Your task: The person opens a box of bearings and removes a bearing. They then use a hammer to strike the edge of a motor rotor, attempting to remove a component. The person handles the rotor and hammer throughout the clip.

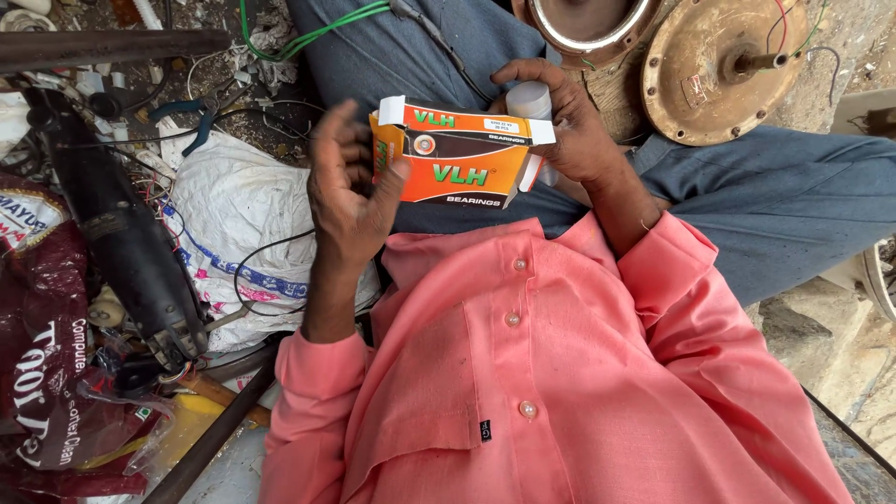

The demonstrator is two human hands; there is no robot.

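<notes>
Hands: right hand point(569, 126) grips orange cardboard box point(457, 159) and white cylinder point(530, 101); left hand point(350, 182) half-open, touching box end

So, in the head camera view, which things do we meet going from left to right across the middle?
Dark red printed bag → white sack → left hand → orange box → right hand → round brass-coloured metal disc.

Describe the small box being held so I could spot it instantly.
Start at the pink shirt filling the lower frame and look just above its collar, over the blue trousers. Between the left hand and right hand sits a small orange and black cardboard box, end flaps open, the only bright orange carton among the grey clutter.
</notes>
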